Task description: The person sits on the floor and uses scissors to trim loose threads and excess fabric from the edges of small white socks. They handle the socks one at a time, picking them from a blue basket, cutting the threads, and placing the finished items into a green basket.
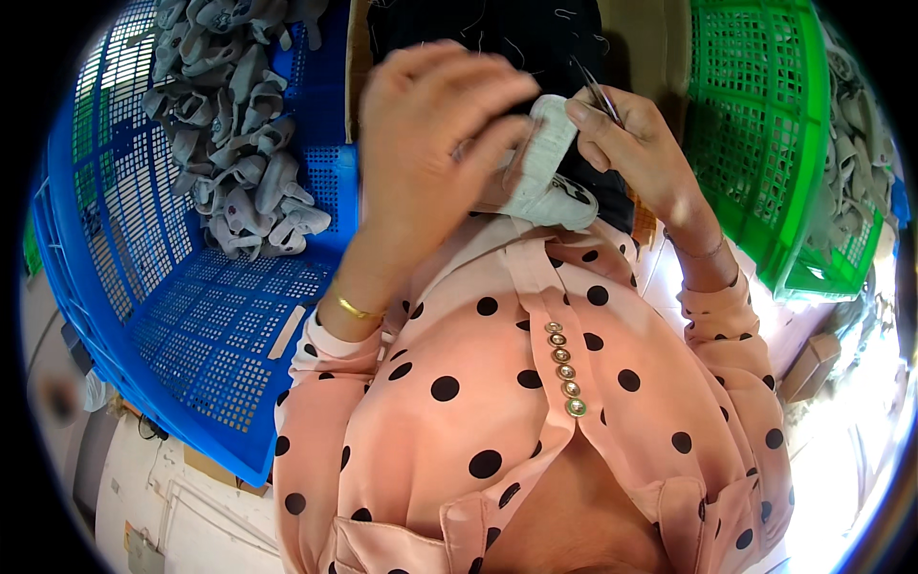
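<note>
A light grey fabric piece (545, 158), which looks like a shoe upper with dark markings on one side, lies across my lap. My left hand (430, 134) hangs over its left side, blurred by motion; the fingers look stretched out with the thumb apart, and I see nothing held in them. In my right hand (626, 134) is a small pair of metal scissors (597, 94), blades pointing up and away to the left. The right thumb is at the upper edge of the grey piece; whether it pinches the fabric I cannot tell.
At left stands a blue plastic crate (206, 335) with a heap of similar grey pieces (239, 134) in its far part. A green crate (755, 143) is at right, with more grey pieces (846, 153) beyond its wall. Dark cloth (459, 24) with loose threads lies beyond my hands.
</note>
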Available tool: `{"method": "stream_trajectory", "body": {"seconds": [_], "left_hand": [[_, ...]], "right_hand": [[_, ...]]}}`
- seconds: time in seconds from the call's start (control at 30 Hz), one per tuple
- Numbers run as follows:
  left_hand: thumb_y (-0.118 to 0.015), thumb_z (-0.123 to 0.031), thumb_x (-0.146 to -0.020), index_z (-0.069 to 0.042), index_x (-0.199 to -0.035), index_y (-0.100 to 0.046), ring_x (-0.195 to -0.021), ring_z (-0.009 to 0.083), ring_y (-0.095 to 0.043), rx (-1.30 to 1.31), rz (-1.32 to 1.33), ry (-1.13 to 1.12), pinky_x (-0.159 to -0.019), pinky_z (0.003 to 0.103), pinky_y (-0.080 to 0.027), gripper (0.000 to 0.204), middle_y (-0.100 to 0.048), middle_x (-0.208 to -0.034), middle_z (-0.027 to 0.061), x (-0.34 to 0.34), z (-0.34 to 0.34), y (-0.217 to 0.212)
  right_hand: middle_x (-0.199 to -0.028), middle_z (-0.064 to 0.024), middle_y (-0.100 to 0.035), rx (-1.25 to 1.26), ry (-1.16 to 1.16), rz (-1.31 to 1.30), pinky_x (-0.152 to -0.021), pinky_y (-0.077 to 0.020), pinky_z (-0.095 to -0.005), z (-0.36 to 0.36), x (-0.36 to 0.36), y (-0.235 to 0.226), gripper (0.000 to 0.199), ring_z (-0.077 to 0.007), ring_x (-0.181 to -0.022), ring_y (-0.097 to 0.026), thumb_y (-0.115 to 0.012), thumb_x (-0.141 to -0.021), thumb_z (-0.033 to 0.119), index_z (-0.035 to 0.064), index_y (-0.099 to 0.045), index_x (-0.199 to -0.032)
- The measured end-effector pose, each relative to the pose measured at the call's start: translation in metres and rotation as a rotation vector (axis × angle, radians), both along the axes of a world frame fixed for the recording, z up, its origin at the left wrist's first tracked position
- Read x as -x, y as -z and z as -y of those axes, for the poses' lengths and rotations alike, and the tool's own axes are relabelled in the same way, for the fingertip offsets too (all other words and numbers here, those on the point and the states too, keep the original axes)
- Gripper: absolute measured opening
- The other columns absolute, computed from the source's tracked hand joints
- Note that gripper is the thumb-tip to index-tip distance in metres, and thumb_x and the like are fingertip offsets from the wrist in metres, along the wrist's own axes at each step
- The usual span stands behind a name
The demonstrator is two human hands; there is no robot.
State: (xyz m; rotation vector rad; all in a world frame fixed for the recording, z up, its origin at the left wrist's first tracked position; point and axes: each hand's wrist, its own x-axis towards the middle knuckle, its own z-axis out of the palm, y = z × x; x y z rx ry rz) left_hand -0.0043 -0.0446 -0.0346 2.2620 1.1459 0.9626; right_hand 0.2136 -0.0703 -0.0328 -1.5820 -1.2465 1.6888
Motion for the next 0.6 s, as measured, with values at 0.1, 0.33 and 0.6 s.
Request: {"method": "stream_trajectory", "body": {"seconds": [0.1, 0.33, 0.6], "left_hand": [[-0.080, -0.015, -0.072, -0.017, -0.095, -0.076, -0.101, 0.0220, -0.056, 0.024, -0.026, 0.068, -0.094, 0.038, -0.040, 0.023, -0.067, -0.100, -0.0031, -0.013, 0.014, 0.010], [-0.077, -0.012, -0.069, -0.017, -0.088, -0.075, -0.098, 0.0208, -0.058, -0.164, -0.048, 0.061, -0.099, 0.043, -0.042, 0.020, -0.066, -0.094, -0.0034, -0.019, 0.018, 0.015], [-0.070, -0.005, -0.077, -0.007, -0.091, -0.066, -0.099, 0.0222, -0.058, -0.279, -0.096, 0.100, -0.097, 0.041, -0.046, 0.014, -0.063, -0.095, 0.0059, -0.028, 0.017, 0.024]], "right_hand": [[-0.060, 0.0042, -0.041, -0.006, -0.020, -0.008, -0.051, -0.0328, -0.0226, 0.001, 0.000, 0.000, 0.034, -0.0042, -0.056, -0.035, -0.055, -0.099, 0.031, 0.0012, -0.056, -0.082], [-0.060, 0.0040, -0.041, 0.033, 0.030, -0.025, -0.050, -0.0327, -0.0227, 0.004, 0.003, -0.001, 0.031, -0.0038, -0.057, -0.035, -0.056, -0.098, 0.028, 0.0008, -0.056, -0.082], [-0.060, 0.0043, -0.040, 0.034, 0.033, 0.072, -0.050, -0.0332, -0.0222, 0.004, 0.011, 0.001, 0.033, -0.0032, -0.058, -0.035, -0.056, -0.098, 0.028, 0.0009, -0.056, -0.079]]}}
